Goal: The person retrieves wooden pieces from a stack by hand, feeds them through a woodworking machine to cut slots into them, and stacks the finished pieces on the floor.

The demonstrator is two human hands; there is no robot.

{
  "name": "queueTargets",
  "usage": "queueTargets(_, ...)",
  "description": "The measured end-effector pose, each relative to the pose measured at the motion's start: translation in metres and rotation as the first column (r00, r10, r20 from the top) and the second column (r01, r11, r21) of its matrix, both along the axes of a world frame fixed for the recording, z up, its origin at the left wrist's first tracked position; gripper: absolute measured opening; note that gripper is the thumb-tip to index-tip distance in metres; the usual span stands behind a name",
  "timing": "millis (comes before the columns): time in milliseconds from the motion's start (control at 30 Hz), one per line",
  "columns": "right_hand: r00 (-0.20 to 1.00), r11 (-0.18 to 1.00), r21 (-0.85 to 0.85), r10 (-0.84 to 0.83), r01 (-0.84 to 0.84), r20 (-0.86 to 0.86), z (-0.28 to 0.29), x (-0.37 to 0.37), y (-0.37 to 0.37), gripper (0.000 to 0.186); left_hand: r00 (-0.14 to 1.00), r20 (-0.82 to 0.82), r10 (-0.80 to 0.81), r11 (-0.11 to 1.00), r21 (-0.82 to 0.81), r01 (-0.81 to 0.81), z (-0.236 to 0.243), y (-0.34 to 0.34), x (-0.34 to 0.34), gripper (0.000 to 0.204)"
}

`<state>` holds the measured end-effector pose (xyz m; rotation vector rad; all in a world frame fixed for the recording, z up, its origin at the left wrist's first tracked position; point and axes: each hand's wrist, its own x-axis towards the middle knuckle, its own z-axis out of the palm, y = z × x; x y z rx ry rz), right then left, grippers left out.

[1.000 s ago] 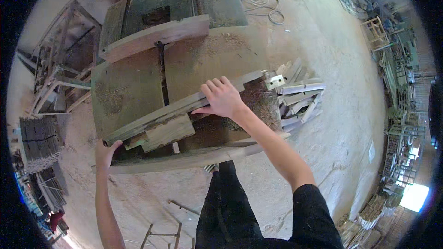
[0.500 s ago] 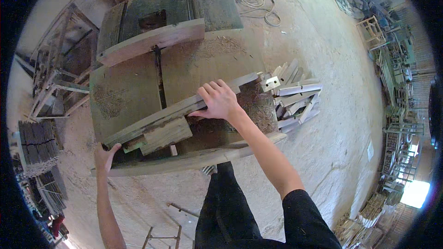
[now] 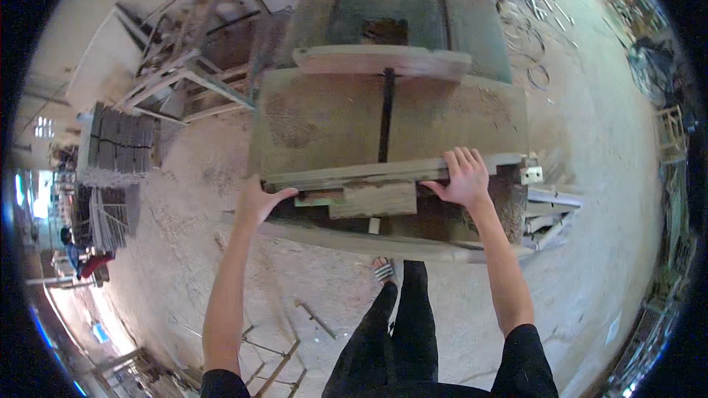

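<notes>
A long wooden bar [image 3: 354, 172] lies across the near part of a machine table [image 3: 317, 118]. My left hand [image 3: 258, 203] grips its left end, with the thumb on the near side. Toward the right end, my right hand [image 3: 466, 178] has its fingers over the bar's far side and its thumb on the near side. Between my hands, a short wooden block [image 3: 376, 200] sits against the near side of the bar. A small pale wood piece [image 3: 375, 226] stands just below the block. A dark slot [image 3: 386, 114] runs up the table beyond the bar.
A thick board [image 3: 383, 61] stands across the far part of the table. Beside the right edge, cut wood pieces [image 3: 549, 210] are piled. A wooden frame rack [image 3: 199, 74] stands at the far left, and a long rail [image 3: 369, 240] borders the near edge.
The view has swung to the left, so table and bar appear further right and more level. Both my hands keep their grip on the bar.
</notes>
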<state>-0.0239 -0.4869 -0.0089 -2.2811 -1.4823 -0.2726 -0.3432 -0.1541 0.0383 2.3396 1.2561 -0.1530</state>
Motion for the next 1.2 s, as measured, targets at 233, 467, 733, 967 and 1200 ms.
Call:
queueTargets(233, 0.999, 0.999, 0.038, -0.016, 0.015, 0.032, 0.002, -0.002, 0.005, 0.065, 0.76, -0.072, -0.646, 0.663, 0.44, 0.606, 0.006, 0.003, 0.017, 0.072)
queueTargets(467, 1.0, 0.999, 0.028, -0.027, 0.026, 0.017, 0.008, 0.006, 0.007, 0.061, 0.769, -0.1, -0.632, 0.706, 0.334, 0.624, -0.023, 0.001, 0.047, 0.071)
queueTargets(733, 0.999, 0.99, 0.14, -0.021, 0.015, 0.037, 0.004, 0.022, 0.013, 0.063, 0.782, -0.183, -0.596, 0.692, 0.376, 0.616, -0.037, 0.007, 0.071, 0.084)
queueTargets(967, 0.997, 0.998, -0.015, -0.066, 0.065, -0.051, -0.013, 0.038, 0.011, 0.074, 0.802, -0.088, -0.591, 0.726, 0.375, 0.576, -0.05, 0.013, 0.092, 0.08)
queueTargets(1200, 0.945, 0.967, 0.255, -0.105, 0.024, 0.31, -0.01, 0.049, 0.018, 0.072, 0.798, -0.136, -0.588, 0.695, 0.421, 0.584, -0.055, 0.021, 0.1, 0.072)
